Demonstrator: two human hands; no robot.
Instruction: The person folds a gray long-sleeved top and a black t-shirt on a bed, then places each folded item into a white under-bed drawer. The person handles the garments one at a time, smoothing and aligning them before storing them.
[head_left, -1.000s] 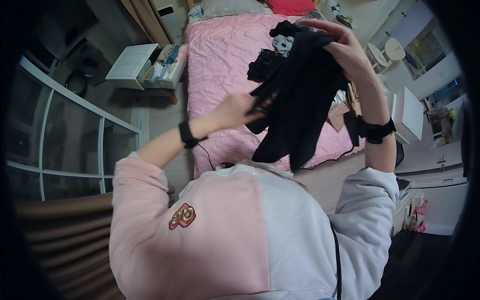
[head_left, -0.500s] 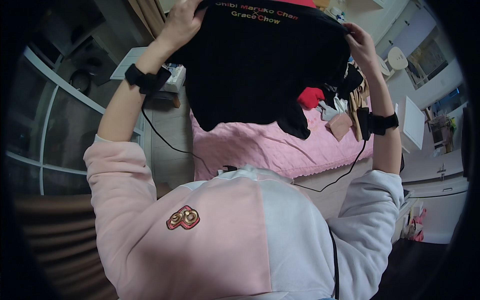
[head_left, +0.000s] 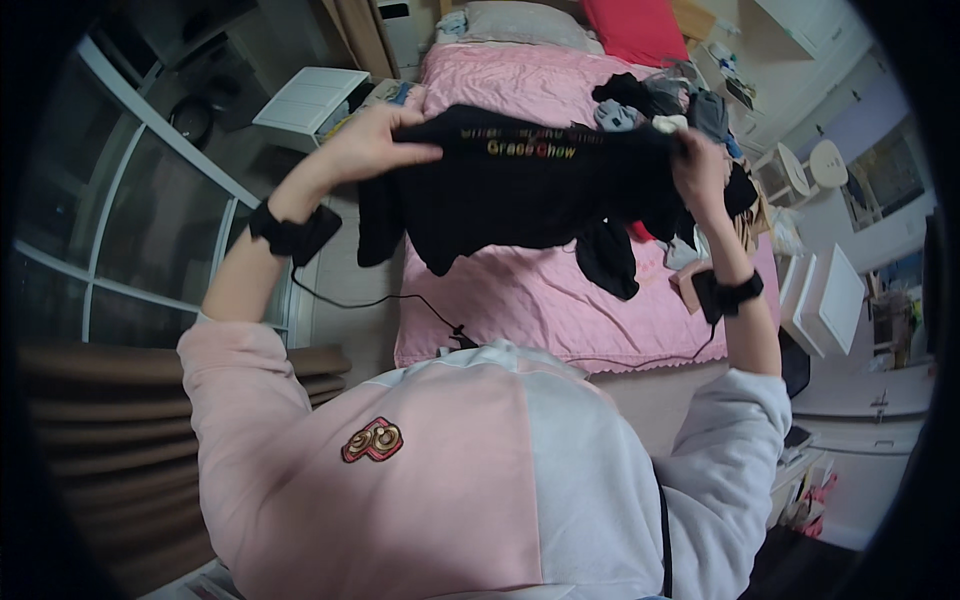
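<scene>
While the wide rectangular bed in glossy pink fabric (head_left: 500, 310) is filling the middle of the frame, you are holding the letter-printed black cloth garment (head_left: 530, 200) across upper centre. Keeping its edge level and evenly taut is probably limiting creases. Your left hand (head_left: 370, 148) is pinching the left end, thumb extended; your right hand (head_left: 700, 175) is gripping the right end, fingers curled.
</scene>
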